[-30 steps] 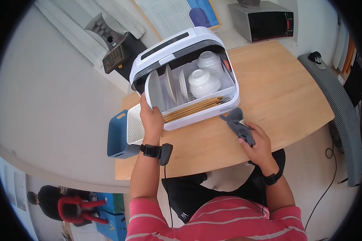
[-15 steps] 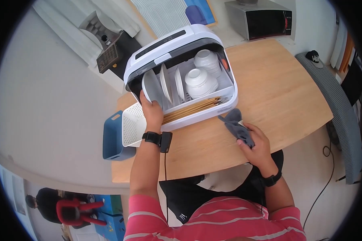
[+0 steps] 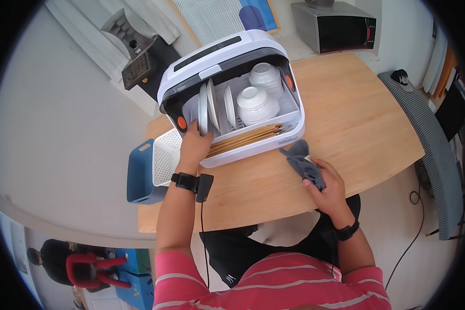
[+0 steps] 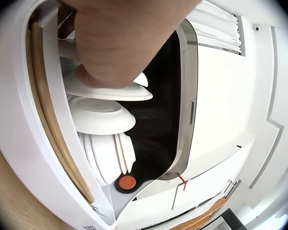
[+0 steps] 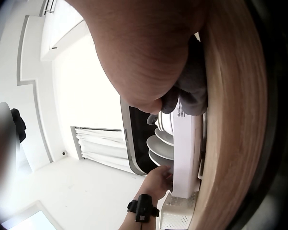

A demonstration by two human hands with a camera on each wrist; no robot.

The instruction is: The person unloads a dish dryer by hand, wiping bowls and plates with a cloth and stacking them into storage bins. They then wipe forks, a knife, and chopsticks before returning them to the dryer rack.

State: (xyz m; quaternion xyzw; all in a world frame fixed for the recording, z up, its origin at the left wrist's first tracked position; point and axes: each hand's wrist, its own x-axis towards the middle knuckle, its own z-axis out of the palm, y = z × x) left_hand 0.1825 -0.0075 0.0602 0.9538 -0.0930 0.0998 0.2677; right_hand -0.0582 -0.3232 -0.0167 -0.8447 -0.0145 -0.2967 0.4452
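Note:
In the head view, a white dish cabinet (image 3: 250,153) stands with its front open. My left hand (image 3: 192,149) reaches into its left end and pinches the lower edge of a white plate (image 3: 203,111), thumb in front. That plate stands on edge close beside another plate (image 3: 213,106); a third, smaller plate (image 3: 229,107) is further right. In the left wrist view the hand (image 4: 117,40) covers its own fingertips and part of the plates. My right hand (image 3: 328,187) grips a crumpled grey cloth (image 3: 305,164) over the table, right of the cabinet's front corner.
Stacked white bowls (image 3: 258,106) fill the cabinet's right side, with wooden chopsticks (image 3: 245,140) in the front tray. Left of it are a white perforated basket (image 3: 166,157) and a blue bin (image 3: 139,173) on the wooden table (image 3: 356,119). A microwave (image 3: 341,31) stands behind.
The leftmost plate has swung upright and shifted right against its neighbour, carried by my left hand. An orange disc on the cabinet's left inner wall now shows. My right hand keeps the cloth.

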